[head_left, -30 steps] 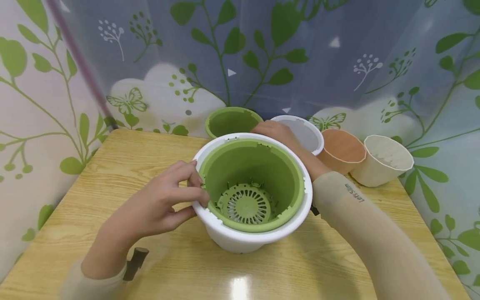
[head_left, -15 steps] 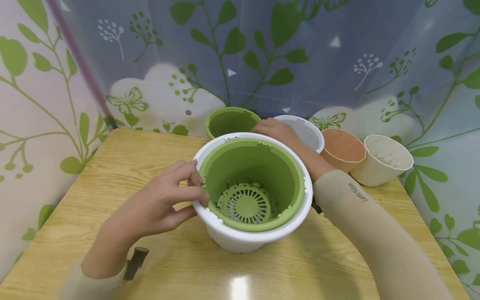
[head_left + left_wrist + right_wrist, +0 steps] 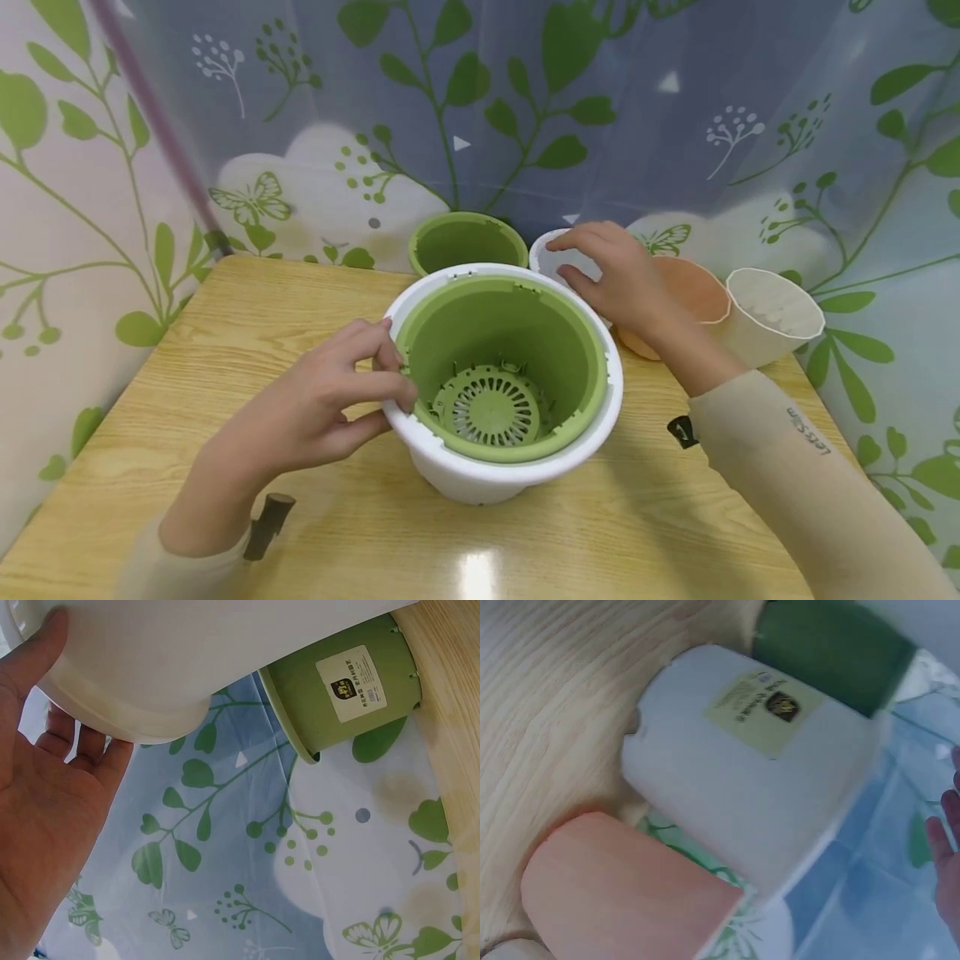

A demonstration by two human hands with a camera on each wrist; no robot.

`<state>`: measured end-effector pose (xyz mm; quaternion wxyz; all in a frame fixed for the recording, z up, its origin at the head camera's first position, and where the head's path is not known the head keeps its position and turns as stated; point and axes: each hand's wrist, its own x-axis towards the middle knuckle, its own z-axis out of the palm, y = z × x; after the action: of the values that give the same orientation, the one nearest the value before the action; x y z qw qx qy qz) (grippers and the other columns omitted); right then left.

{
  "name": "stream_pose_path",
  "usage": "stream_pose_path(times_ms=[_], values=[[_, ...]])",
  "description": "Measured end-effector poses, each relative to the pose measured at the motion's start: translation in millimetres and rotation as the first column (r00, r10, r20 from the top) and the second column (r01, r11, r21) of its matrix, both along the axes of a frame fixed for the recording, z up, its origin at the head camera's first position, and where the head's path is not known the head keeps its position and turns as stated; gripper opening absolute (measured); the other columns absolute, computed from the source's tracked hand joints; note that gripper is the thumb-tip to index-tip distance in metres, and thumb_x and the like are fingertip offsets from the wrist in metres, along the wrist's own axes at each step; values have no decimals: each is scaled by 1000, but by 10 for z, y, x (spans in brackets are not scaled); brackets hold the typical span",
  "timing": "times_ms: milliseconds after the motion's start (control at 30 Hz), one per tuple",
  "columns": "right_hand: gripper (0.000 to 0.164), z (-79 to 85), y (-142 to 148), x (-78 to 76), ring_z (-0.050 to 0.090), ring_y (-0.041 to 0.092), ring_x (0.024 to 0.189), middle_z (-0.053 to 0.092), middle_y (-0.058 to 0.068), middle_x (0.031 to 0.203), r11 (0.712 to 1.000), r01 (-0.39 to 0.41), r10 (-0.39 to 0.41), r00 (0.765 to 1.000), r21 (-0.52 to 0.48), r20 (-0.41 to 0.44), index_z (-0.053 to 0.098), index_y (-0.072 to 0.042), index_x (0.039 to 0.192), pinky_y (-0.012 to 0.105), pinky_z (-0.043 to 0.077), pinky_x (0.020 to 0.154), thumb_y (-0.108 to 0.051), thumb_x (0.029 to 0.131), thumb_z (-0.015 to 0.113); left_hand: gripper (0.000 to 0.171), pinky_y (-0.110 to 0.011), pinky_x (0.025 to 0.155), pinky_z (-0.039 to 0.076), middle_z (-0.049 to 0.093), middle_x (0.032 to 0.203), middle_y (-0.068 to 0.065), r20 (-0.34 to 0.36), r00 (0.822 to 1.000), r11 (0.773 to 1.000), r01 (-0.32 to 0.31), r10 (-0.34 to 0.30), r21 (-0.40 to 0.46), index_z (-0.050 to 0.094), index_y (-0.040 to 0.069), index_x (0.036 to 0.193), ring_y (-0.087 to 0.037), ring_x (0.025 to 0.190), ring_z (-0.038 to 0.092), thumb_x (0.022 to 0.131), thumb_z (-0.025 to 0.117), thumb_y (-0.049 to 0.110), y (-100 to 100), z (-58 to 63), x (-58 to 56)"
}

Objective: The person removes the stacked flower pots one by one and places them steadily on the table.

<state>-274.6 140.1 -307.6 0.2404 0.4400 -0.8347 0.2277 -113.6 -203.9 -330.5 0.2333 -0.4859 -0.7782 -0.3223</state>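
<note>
A large white flower pot [image 3: 468, 487] stands on the table with a green flower pot [image 3: 517, 325] nested inside it, its slotted base showing. My left hand [image 3: 330, 400] grips the white pot's rim on the left side; in the left wrist view its thumb lies on the outer wall and the fingers reach over the rim. Beyond the pots on the right, my right hand [image 3: 618, 279] holds nothing, fingers loosely bent. In the head view it overlaps a second white pot [image 3: 551, 258], whose labelled side shows in the right wrist view.
Another green pot [image 3: 465, 242] stands at the back, its label visible in the left wrist view. To the right are an orange pot [image 3: 693, 292] and a cream pot [image 3: 772, 325], set side by side. A leaf-printed curtain [image 3: 300, 83] hangs behind the wooden table [image 3: 262, 300].
My right hand has left the far rim of the large white pot and moved right, over the second white pot. The left hand and the nested pots have stayed put.
</note>
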Motion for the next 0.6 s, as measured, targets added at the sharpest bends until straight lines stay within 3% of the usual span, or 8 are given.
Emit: stream_pose_path(times_ms=[100, 200, 367, 500, 600], values=[[29, 96, 49, 217, 62, 28, 109, 71, 9, 113, 996, -43, 41, 999, -77, -27, 71, -8, 113, 42, 48, 98, -6, 85, 75, 19, -28, 81, 44, 52, 94, 6, 8, 1000, 1000, -1, 1, -2, 69, 23, 92, -13, 93, 49, 79, 78, 13, 1, -1, 4], [27, 207, 36, 487, 62, 25, 109, 71, 8, 113, 988, -143, 139, 988, -56, -61, 71, -7, 112, 34, 47, 101, -18, 87, 74, 19, -28, 81, 44, 52, 94, 6, 8, 1000, 1000, 1, -1, 0, 69, 23, 92, -13, 93, 49, 79, 78, 13, 4, -5, 5], [40, 329, -85, 930, 63, 20, 107, 70, 3, 113, 944, -306, 315, 947, 119, -62, 71, -11, 114, 28, 50, 98, -45, 93, 66, 23, -27, 83, 42, 53, 94, 5, -22, 1000, 1000, 17, -17, 18, 69, 23, 93, -15, 95, 50, 77, 77, 8, 4, -2, -1], [48, 329, -149, 1190, 61, 12, 109, 68, -7, 117, 904, -330, 336, 942, 273, 25, 69, -21, 122, 30, 54, 93, -57, 91, 62, 23, -29, 85, 43, 53, 94, 5, -14, 1000, 999, 21, -21, 25, 69, 22, 93, -15, 94, 50, 77, 77, 8, 3, 1, -5], [49, 295, -168, 1303, 59, 9, 111, 67, -11, 118, 876, -328, 323, 943, 355, 73, 66, -24, 127, 32, 56, 91, -57, 92, 61, 23, -30, 86, 43, 53, 94, 5, -12, 1000, 999, 23, -22, 24, 69, 22, 93, -15, 95, 50, 76, 77, 7, 6, 1, -7]])
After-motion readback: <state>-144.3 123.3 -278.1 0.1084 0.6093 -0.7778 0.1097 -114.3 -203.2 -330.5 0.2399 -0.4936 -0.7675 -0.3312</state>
